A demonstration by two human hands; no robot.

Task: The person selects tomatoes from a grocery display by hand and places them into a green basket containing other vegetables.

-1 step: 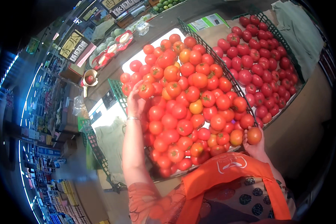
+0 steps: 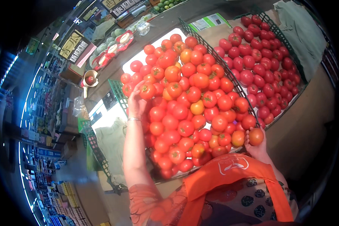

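My left hand (image 2: 136, 102) cups a red tomato (image 2: 147, 90) at the pile's (image 2: 184, 113) far-left edge, while my right hand (image 2: 257, 147) grips an orange-red tomato (image 2: 256, 136) at its near-right corner.

The heap of tomatoes (image 2: 188, 109) fills the middle bin; the left hand (image 2: 136, 101) rests on a tomato (image 2: 147, 90) at its left edge; the right hand (image 2: 257, 147) holds another tomato (image 2: 256, 136) at its near right corner; a second bin of fruit (image 2: 263, 64) lies right, behind a wire divider (image 2: 214, 56).

Left arm outstretched, left hand (image 2: 136, 101) fingers cupped; right hand (image 2: 257, 147) low, close in, fingers curled.
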